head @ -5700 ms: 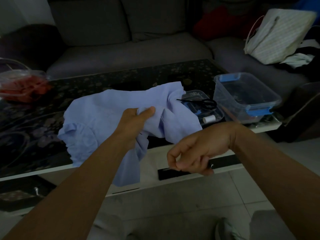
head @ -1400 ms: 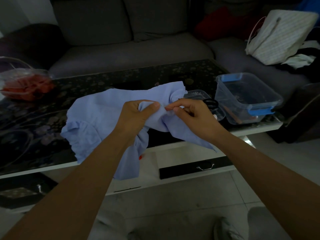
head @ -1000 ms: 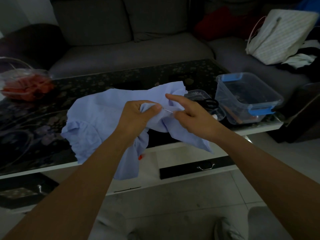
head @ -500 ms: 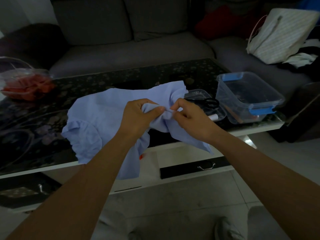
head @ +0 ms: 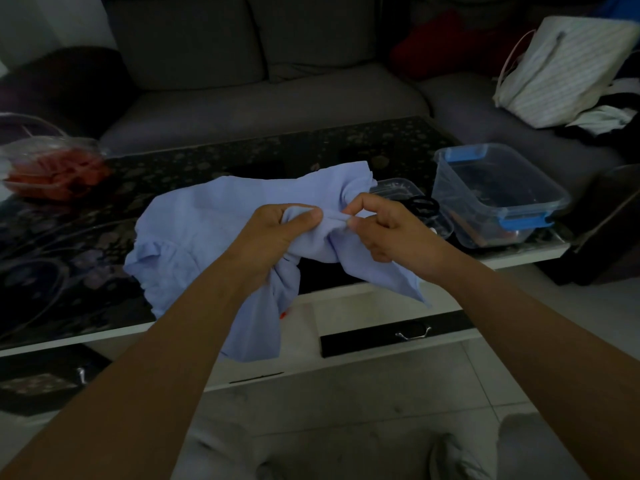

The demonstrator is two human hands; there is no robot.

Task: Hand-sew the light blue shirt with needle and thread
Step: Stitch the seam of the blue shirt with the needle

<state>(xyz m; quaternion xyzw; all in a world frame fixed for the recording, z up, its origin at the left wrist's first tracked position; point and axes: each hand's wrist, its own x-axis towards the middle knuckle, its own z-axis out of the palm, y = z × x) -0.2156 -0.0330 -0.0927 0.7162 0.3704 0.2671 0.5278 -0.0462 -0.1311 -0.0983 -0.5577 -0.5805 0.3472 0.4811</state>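
While the left hand [head: 273,230] grips a bunched fold of the shirt [head: 207,220], thumb on top and fingers curled beneath, the right hand [head: 391,233] pinches the same fold just beside it between thumb and forefinger. The needle and thread are too small to make out in this dim light. Both hands are raised above the front edge of the surface [head: 242,157], with bare floor [head: 346,393] below them and room to draw toward the body.

The shirt lies with its long axis left to right. Its ruffled end is spread on the dark patterned glass to the left. One flap hangs over the white front edge below the left wrist, and a corner points down and right under the right wrist. The pinched fold also runs left to right.

Close behind the right hand sits a small clear tray [head: 398,187] holding black scissors [head: 420,204]. Beyond it is a clear box with blue clips [head: 498,195] (the nearest thing on that side). A clear container of something red [head: 52,168] stands far left. A grey sofa [head: 277,98] lies behind, with a striped bag [head: 561,71] on its right.
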